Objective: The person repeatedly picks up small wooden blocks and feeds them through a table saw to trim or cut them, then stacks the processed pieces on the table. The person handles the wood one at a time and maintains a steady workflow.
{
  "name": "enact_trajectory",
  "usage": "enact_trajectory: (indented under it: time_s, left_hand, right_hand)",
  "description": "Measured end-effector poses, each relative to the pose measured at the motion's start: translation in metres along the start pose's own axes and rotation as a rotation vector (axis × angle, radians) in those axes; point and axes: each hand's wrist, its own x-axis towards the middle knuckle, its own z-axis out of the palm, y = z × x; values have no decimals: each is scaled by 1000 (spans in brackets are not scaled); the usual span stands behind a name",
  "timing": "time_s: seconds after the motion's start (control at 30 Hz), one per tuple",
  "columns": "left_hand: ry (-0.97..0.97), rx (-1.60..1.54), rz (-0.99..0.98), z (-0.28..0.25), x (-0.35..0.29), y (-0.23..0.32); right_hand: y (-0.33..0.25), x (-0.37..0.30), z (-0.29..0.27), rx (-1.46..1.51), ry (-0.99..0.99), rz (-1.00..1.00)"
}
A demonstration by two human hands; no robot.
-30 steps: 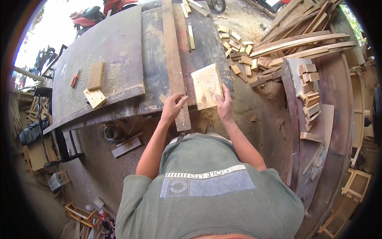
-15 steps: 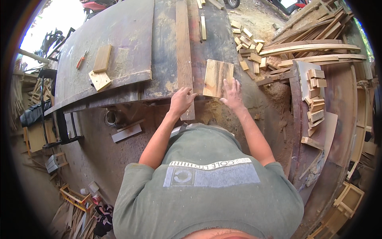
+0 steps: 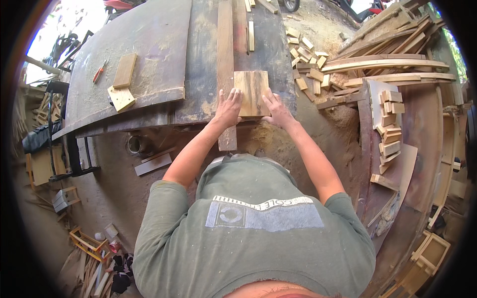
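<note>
A squarish wooden board (image 3: 252, 93) with dark grain streaks lies flat on the dark worktable (image 3: 208, 64). Its left side meets a long wooden strip (image 3: 225, 54) that runs away from me along the table. My left hand (image 3: 228, 107) rests over the strip, fingers stretched forward, its fingertips at the board's left edge. At the board's right near corner, my right hand (image 3: 278, 110) holds on, fingers along the right side and thumb by the near edge. A narrow pale stick (image 3: 251, 36) lies farther back, beside a thin slot in the tabletop.
On the table's left part are two wood pieces (image 3: 124, 71) and an orange-handled screwdriver (image 3: 99, 72). Cut blocks (image 3: 316, 74) are heaped beyond the right edge. More blocks (image 3: 391, 144) line a side bench, near stacked planks (image 3: 387, 64). A pipe-like cylinder (image 3: 134, 145) sits below the table.
The board has slid left until it meets the strip, and my right hand has moved left with it. My left hand has shifted forward, and its fingers now stretch flat toward the board.
</note>
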Motion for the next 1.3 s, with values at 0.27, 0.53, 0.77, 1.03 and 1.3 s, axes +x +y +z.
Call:
enact_trajectory:
  time_s: [0.27,0.53,0.77,1.03,1.3]
  left_hand:
    - [-74,63,46,-9,27,-15]
    - [-110,34,0,-32,71,-40]
    - [-108,23,-26,-47,118,-64]
    - [-99,31,-44,-57,159,-90]
    - [-77,5,-40,-69,200,-117]
  right_hand:
    - [19,15,-18,-206,-23,-137]
    - [44,72,-33,-303,-116,-157]
    - [67,115,-42,-307,-145,-129]
    - [84,163,-52,-350,-162,-102]
    - [103,211,-60,-378,-173,-86]
